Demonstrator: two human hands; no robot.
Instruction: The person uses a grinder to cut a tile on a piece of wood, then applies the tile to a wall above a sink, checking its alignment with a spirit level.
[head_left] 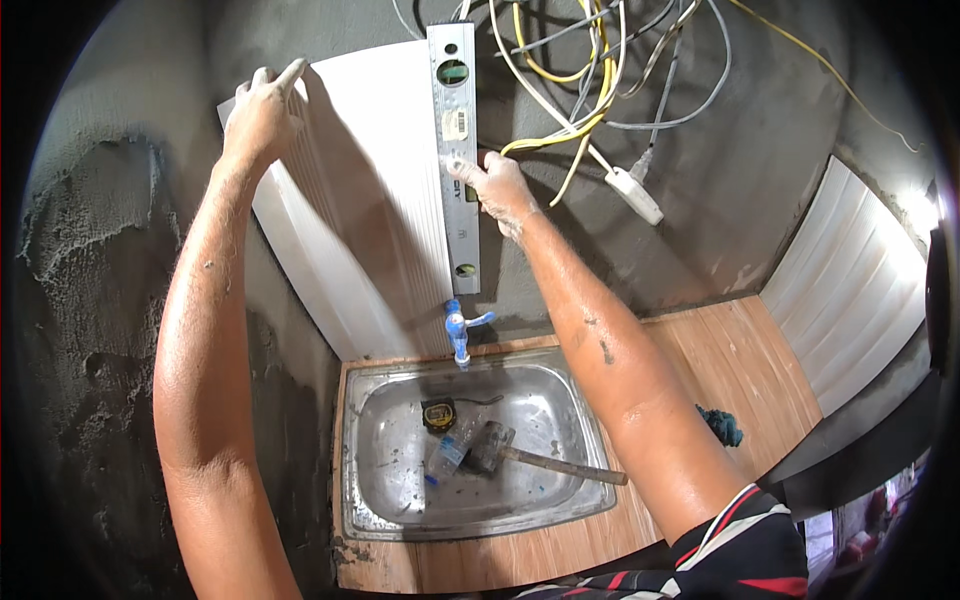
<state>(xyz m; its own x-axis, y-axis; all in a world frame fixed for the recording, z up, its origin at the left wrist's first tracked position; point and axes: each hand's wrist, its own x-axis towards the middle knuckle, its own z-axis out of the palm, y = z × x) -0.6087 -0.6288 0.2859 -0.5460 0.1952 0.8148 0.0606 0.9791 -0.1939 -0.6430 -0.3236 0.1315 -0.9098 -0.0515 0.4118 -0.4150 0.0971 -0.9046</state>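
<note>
A tall white wall tile (pixel 380 110) with fine ridges stands upright against the grey back wall, its lower end behind the sink. My left hand (pixel 262 115) lies against its upper left edge, fingers stretched out near the top corner. Along the tile's right edge runs a silver spirit level (pixel 458 240), held upright. My right hand (pixel 497 190) grips the level around its middle, thumb on the front face and fingers partly hidden behind its right side. Just below the level's lower end is a blue tap (pixel 458 328).
A steel sink (pixel 365 515) sits in a wood-look counter (pixel 735 350). Inside lie a tape measure (pixel 438 416) and a hammer (pixel 560 466), its handle crossing the rim. Tangled cables (pixel 605 75) hang with a white power strip (pixel 634 195). Another white panel (pixel 850 280) leans at right.
</note>
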